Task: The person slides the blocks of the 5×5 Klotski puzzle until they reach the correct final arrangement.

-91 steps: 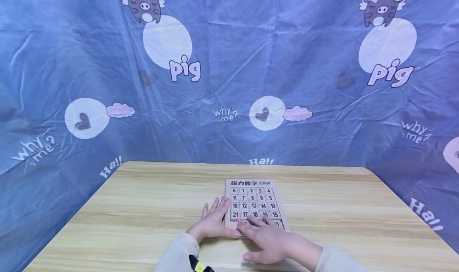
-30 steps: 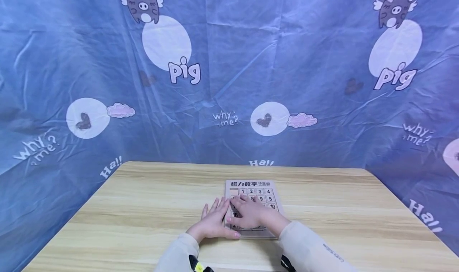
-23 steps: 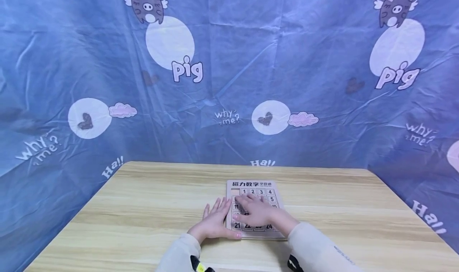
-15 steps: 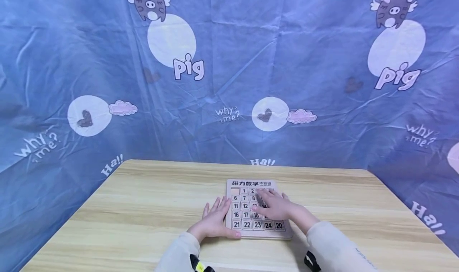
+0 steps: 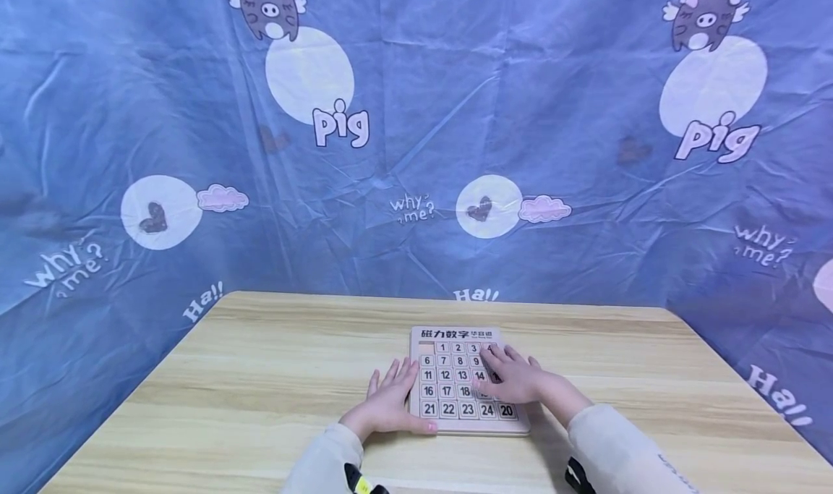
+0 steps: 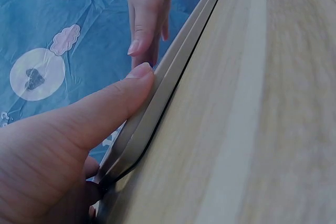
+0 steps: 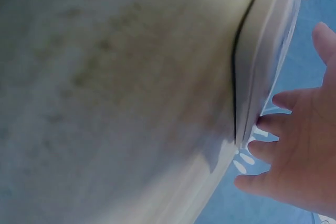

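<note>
A number sliding puzzle (image 5: 481,427) lies flat on the table, its tiles in rows, with a bare slot in the top left corner. The left hand (image 5: 387,406) rests against the puzzle's near left corner, fingers straight and spread. Its thumb (image 6: 113,106) lies along the near edge, as the left wrist view shows. Over the right side of the tiles is the right hand (image 5: 517,380), its index fingertip at the 4 tile and its thumb near the 14 and 19 tiles. It covers several tiles there. In the right wrist view its fingers (image 7: 262,150) are spread apart.
A wood-grain table (image 5: 260,349) carries the puzzle. Behind it and at both sides hangs a blue printed cloth (image 5: 416,154). Black straps (image 5: 576,476) circle the wrists over pale sleeves.
The bare slot went from the bottom left to the top left as the left column's tiles moved down. The right hand moved up from the bottom row, then rightward. The left hand stayed.
</note>
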The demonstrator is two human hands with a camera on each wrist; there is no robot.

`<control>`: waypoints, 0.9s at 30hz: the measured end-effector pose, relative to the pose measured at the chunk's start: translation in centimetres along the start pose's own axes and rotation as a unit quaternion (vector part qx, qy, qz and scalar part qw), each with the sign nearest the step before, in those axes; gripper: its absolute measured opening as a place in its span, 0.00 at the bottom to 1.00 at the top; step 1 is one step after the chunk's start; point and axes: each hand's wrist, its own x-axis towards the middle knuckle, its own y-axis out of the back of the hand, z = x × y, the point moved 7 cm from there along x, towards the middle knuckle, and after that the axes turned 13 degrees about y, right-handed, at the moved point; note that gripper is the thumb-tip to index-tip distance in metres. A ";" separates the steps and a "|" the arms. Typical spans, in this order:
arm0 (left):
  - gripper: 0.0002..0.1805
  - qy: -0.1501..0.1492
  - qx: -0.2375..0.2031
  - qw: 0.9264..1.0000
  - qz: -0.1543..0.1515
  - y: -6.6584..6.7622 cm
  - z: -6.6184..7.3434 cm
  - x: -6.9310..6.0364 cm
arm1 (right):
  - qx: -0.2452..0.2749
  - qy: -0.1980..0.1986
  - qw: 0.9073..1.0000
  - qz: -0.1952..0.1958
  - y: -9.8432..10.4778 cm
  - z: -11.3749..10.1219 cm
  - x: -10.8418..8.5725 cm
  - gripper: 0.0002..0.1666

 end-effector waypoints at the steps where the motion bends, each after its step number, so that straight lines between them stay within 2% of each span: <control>1: 0.61 0.001 0.002 1.000 0.000 0.0 0.0 0.0 | -0.002 0.001 1.000 -0.002 -0.1 0.0 0.0 0.47; 16: 0.61 0.004 -0.001 1.000 -0.003 0.0 -0.2 0.1 | -0.002 0.002 1.000 -0.011 -0.6 -1.2 0.8 0.50; 27: 0.61 0.002 -0.004 1.000 -0.004 -0.1 -0.2 0.1 | -0.003 0.006 1.000 -0.004 -0.9 -1.9 1.7 0.50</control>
